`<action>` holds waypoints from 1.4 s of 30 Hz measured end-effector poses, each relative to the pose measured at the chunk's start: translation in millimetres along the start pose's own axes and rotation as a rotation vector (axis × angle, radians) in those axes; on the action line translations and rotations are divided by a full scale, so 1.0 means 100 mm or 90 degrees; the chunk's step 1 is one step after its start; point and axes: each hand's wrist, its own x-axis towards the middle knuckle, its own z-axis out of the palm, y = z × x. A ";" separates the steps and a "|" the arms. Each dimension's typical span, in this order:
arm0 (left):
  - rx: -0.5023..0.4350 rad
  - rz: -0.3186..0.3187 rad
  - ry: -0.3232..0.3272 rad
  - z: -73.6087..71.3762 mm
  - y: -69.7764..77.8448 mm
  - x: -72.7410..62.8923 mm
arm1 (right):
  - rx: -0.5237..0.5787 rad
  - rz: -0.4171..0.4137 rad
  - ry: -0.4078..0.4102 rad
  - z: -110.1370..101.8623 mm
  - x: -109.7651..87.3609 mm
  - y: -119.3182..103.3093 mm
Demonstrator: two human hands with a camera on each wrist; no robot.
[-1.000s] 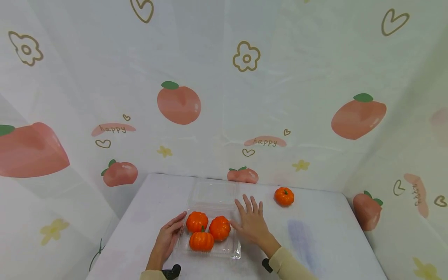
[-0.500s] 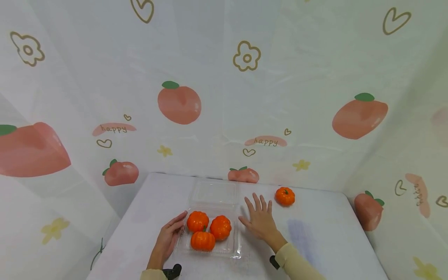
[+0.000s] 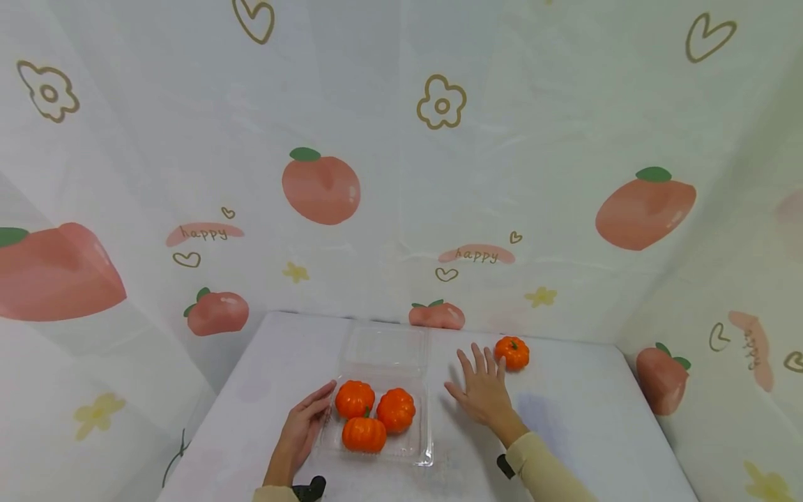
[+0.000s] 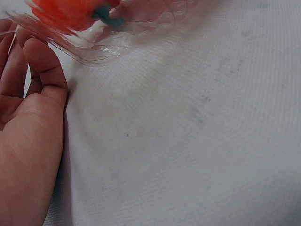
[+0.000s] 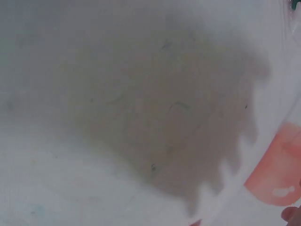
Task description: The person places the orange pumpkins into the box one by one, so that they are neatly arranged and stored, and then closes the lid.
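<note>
In the head view a clear plastic clamshell box [image 3: 419,446] lies on the table with its lid [image 3: 385,346] folded back. Inside sit several small orange pumpkins, one at the front [image 3: 364,435]. My left hand [image 3: 297,434] holds the box by its left rim; in the left wrist view its fingers [image 4: 44,66] bend against the plastic edge. My right hand [image 3: 486,397] is spread over the table, right of the box, holding nothing. Just beyond its fingertips, a separate orange pumpkin [image 3: 512,353] stands near the back edge. The right wrist view shows mostly the hand's shadow.
A white cloth covers the table [image 3: 590,418]. Behind it and at both sides hangs a white curtain [image 3: 389,279] printed with peaches, hearts and flowers. A thin dark cord [image 3: 176,457] hangs at the left.
My right hand has moved away from the box, rightward towards the separate pumpkin, with its fingers spread. The left hand and the box have stayed in place.
</note>
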 end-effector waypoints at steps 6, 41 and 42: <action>0.005 0.004 0.001 -0.01 -0.01 -0.02 | 0.007 0.024 0.006 -0.06 0.05 0.17; 0.002 0.000 0.012 0.00 -0.01 0.00 | 0.210 0.241 -0.083 -0.18 0.32 1.08; 0.002 0.001 0.012 0.00 -0.01 0.01 | 0.214 0.247 -0.084 -0.17 0.32 1.09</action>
